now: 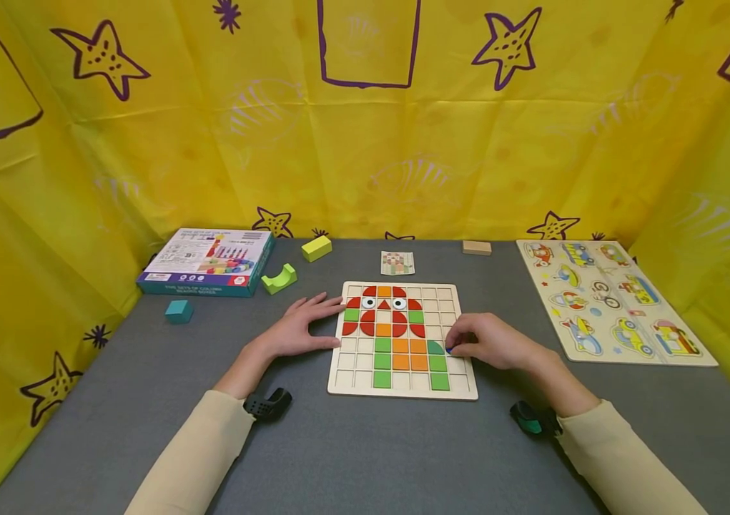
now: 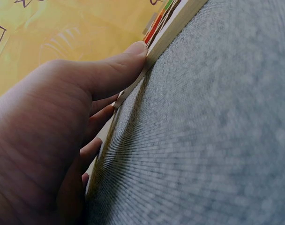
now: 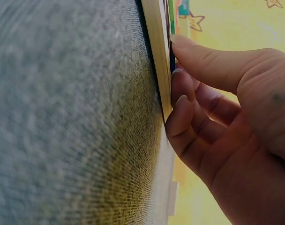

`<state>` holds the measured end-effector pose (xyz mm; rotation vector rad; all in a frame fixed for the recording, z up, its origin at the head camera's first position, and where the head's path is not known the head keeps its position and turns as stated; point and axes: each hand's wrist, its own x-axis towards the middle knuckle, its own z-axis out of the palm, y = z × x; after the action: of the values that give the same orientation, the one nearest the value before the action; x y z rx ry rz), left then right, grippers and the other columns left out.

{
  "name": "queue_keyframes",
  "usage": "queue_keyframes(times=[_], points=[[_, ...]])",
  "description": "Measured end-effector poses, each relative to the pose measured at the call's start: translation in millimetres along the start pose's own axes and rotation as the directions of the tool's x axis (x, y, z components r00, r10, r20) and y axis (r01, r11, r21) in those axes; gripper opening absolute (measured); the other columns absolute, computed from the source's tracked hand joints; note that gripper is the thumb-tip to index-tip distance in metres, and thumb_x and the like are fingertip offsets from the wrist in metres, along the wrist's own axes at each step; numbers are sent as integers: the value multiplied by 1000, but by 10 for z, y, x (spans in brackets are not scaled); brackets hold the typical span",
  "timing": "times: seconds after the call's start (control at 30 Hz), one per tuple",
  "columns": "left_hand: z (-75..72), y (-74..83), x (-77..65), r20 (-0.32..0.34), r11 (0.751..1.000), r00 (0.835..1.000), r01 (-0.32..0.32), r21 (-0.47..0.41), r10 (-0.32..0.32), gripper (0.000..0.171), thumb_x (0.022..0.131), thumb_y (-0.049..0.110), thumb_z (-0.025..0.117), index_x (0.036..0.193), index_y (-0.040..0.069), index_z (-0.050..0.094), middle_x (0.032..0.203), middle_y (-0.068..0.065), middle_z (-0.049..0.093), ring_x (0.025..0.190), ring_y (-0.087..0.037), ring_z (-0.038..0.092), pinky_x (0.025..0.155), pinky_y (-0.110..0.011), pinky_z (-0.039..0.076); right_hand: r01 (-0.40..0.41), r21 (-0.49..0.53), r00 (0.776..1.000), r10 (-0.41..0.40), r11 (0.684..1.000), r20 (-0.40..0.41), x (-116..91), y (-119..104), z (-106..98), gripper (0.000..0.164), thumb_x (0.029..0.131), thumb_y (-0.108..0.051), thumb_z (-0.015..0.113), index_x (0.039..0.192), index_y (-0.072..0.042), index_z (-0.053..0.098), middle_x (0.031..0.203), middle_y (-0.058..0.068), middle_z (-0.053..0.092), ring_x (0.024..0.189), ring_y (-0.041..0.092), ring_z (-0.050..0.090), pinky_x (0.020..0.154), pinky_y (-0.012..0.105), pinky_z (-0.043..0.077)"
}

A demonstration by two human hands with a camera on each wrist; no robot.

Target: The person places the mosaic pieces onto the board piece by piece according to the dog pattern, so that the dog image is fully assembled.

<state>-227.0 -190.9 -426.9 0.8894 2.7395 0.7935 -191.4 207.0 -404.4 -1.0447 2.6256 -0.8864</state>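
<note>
A wooden grid board (image 1: 354,361) lies on the table between both hands. Red, orange and green tiles fill part of its grid, with two eye tiles (image 1: 368,303) near the top. My left hand (image 1: 300,329) has its fingers extended, thumb and fingertips at the board's left edge. At the right side, my right hand (image 1: 490,340) pinches a small blue tile (image 3: 172,61) between thumb and fingers, low over the grid. Beside this tile sits a dark green rounded tile (image 1: 434,347). Fingers cover most of the blue tile.
Behind the board lies a small pattern card (image 1: 397,263). A flat box (image 1: 206,261), a teal cube (image 1: 179,312), a green arch block (image 1: 279,279) and a yellow block (image 1: 317,248) stand at left. A picture puzzle board (image 1: 609,304) and a wooden block (image 1: 477,247) are at right.
</note>
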Motion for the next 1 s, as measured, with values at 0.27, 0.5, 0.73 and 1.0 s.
queue_keyframes(times=[0.27, 0.5, 0.73, 1.0], points=[[-15, 9, -9, 3, 1000, 1000, 4, -1, -4, 76, 89, 49, 73, 153, 17, 47, 161, -2, 36, 151, -35, 16, 117, -62, 7, -1, -7, 1000, 1, 1000, 13, 10, -26, -4, 11, 91, -5, 75, 96, -15, 74, 93, -9, 63, 85, 13, 56, 80, 34, 50], [-16, 7, -35, 1, 1000, 1000, 9, 3, -9, 76, 89, 49, 73, 153, 17, 47, 161, -2, 36, 151, -35, 16, 117, -61, 7, 26, -9, 1000, -26, 1000, 10, 25, -29, 5, 10, 91, -4, 75, 95, -14, 74, 93, -8, 63, 85, 12, 56, 80, 35, 51], [-16, -9, -37, -2, 1000, 1000, 7, 5, -7, 77, 89, 49, 74, 154, 18, 47, 161, -1, 36, 152, -34, 16, 117, -61, 7, 6, -8, 1000, -5, 1000, 27, 38, -36, -4, 10, 91, -6, 75, 96, -15, 74, 95, -7, 63, 86, 13, 57, 82, 36, 51], [10, -11, -31, 0, 1000, 1000, 2, 11, -2, 78, 89, 49, 73, 154, 17, 46, 161, -3, 35, 151, -36, 16, 117, -62, 8, 1, 30, 1000, -2, 1000, 23, 9, -22, -12, 10, 91, -8, 75, 98, -15, 75, 98, -7, 64, 88, 14, 57, 82, 35, 51]])
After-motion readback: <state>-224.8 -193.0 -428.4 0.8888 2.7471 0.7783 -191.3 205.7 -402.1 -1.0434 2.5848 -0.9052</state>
